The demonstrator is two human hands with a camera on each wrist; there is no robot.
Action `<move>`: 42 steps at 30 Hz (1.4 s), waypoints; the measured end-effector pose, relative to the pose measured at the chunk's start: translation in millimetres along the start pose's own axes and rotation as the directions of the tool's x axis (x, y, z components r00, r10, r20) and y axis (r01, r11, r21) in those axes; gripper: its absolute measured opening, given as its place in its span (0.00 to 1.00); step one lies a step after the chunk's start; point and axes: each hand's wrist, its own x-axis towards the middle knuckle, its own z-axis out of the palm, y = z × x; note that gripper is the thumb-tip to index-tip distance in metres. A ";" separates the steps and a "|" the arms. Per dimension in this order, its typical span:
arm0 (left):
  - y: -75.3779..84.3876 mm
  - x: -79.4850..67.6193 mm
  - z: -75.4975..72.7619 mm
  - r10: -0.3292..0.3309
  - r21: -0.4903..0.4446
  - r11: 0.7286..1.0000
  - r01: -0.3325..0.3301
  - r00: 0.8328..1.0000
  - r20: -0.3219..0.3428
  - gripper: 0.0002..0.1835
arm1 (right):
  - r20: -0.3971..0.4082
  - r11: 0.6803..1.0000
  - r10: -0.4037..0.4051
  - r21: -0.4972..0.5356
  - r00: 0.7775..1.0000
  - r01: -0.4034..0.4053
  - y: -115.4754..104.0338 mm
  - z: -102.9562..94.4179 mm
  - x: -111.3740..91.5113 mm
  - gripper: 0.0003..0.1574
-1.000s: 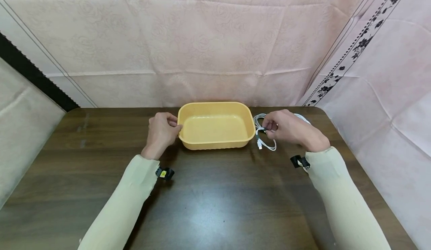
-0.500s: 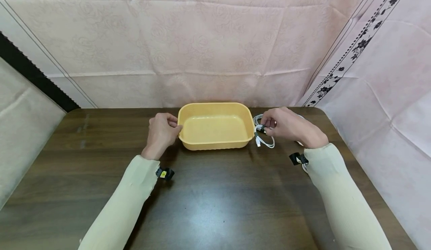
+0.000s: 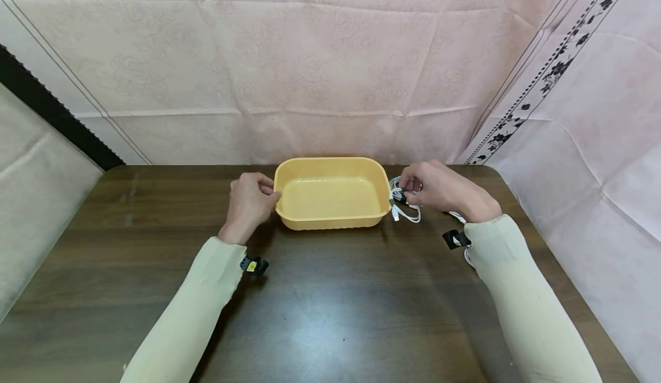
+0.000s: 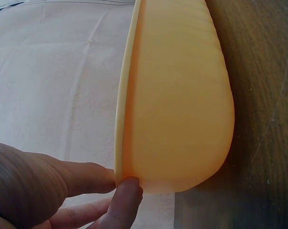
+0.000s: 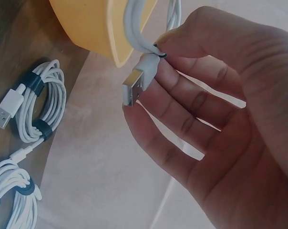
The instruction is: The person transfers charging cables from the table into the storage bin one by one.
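Note:
A shallow yellow plastic basin (image 3: 333, 196) stands near the table's back edge, with nothing in it. My left hand (image 3: 247, 204) pinches the rim at its left end; the left wrist view has thumb and fingertips on either side of the rim (image 4: 119, 109). Past the basin's right end, my right hand (image 3: 445, 187) holds a coiled white USB cable (image 3: 408, 215) between thumb and fingers. In the right wrist view, its metal USB plug (image 5: 134, 88) points out beside the fingertips, and the loops hang close by the basin wall. A dark tie shows at the pinch.
Two more coiled white cables, a nearer coil (image 5: 44, 102) and a lower one (image 5: 13, 183), lie on the wooden table (image 3: 310, 303), bound with dark straps. A pale patterned cloth (image 3: 320, 73) hangs behind the table, and another cloth (image 3: 594, 159) borders its right side.
My right hand has shifted slightly left and away from me, bringing the cable up by the basin's right end. The left hand and the basin have stayed in place.

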 end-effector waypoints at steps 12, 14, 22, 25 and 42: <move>0.1 -0.8 0.0 -0.002 0.003 1.000 0.002 1.000 -0.010 0.14 | -0.003 1.000 -0.006 -0.017 1.000 0.006 -1.8 -1.4 4.7 0.10; -0.1 -0.5 0.4 0.002 0.005 1.000 -0.002 1.000 -0.010 0.14 | -0.009 1.000 -0.013 -0.021 1.000 0.013 -2.5 -2.0 5.4 0.10; -0.7 0.3 1.8 -0.002 0.012 1.000 0.002 1.000 -0.007 0.14 | -0.017 0.999 -0.030 -0.017 0.999 0.030 -2.9 -2.7 10.1 0.10; -0.5 0.2 1.7 -0.002 0.011 1.000 0.003 1.000 -0.005 0.14 | -0.012 1.000 -0.017 -0.019 1.000 0.017 -3.6 -3.3 11.1 0.10; -0.9 1.3 1.6 -0.017 0.004 1.000 0.017 1.000 -0.001 0.14 | 0.003 1.000 0.004 -0.031 1.000 -0.004 -6.4 -4.7 21.0 0.07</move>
